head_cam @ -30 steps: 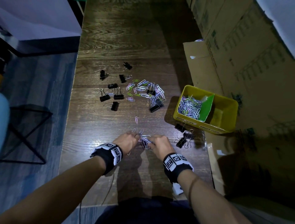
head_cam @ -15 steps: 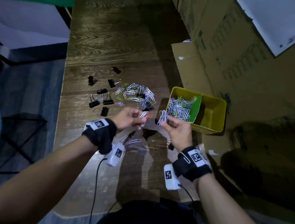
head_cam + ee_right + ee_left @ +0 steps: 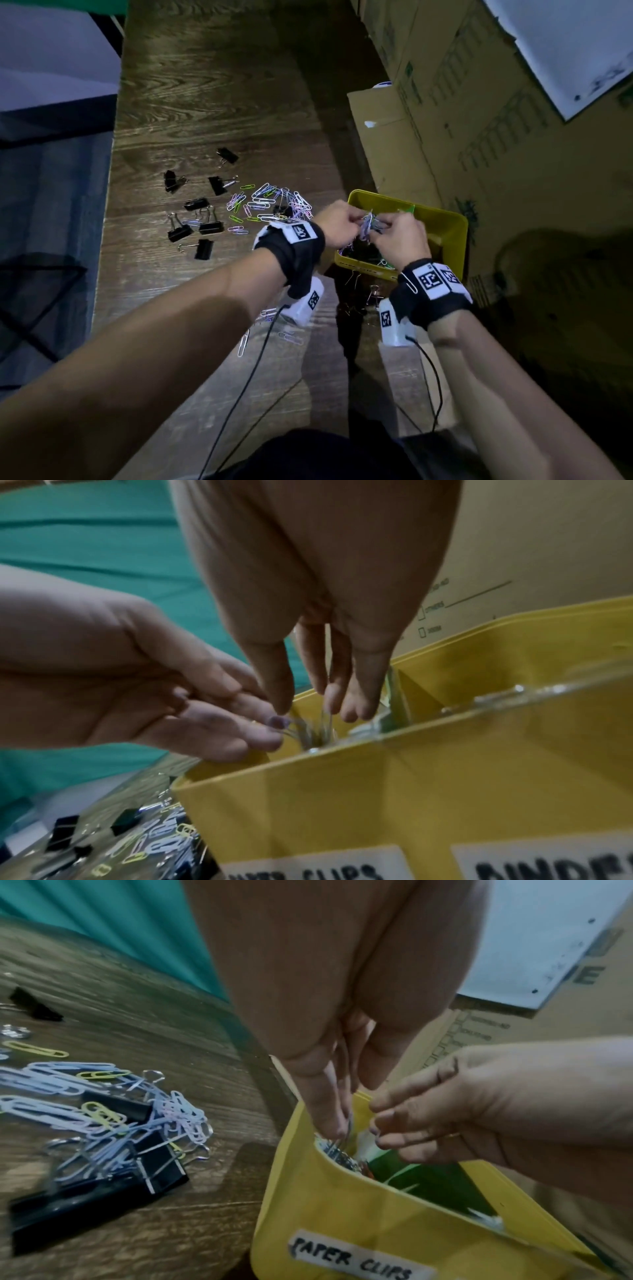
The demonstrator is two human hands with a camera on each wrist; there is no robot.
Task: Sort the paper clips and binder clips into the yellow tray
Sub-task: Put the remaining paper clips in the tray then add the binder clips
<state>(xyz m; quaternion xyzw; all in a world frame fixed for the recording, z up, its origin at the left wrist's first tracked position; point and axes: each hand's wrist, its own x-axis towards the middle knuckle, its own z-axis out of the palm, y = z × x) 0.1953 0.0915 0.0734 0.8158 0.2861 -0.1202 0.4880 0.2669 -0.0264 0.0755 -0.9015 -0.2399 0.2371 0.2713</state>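
The yellow tray [image 3: 448, 226] stands at the table's right edge, split by a green divider [image 3: 408, 207]; its front wall [image 3: 342, 1218] is labelled for paper clips on the left. Both hands hover over that left compartment. My left hand [image 3: 358, 219] and right hand [image 3: 380, 224] pinch a bunch of pale paper clips [image 3: 368, 222] between their fingertips. In the right wrist view blurred clips [image 3: 313, 729] hang under the fingers [image 3: 281, 685]. A loose heap of paper clips [image 3: 270, 204] and several black binder clips [image 3: 200, 219] lie on the table to the left.
Cardboard boxes [image 3: 479, 120] crowd the tray's far and right sides. More binder clips [image 3: 356, 294] lie on the table just in front of the tray, and stray paper clips [image 3: 267, 325] lie under my left wrist. Wrist-camera cables [image 3: 246, 383] trail toward me.
Both hands have lifted off the table with paper clips picked up near the front edge. They have moved forward and right, to above the tray's left compartment.
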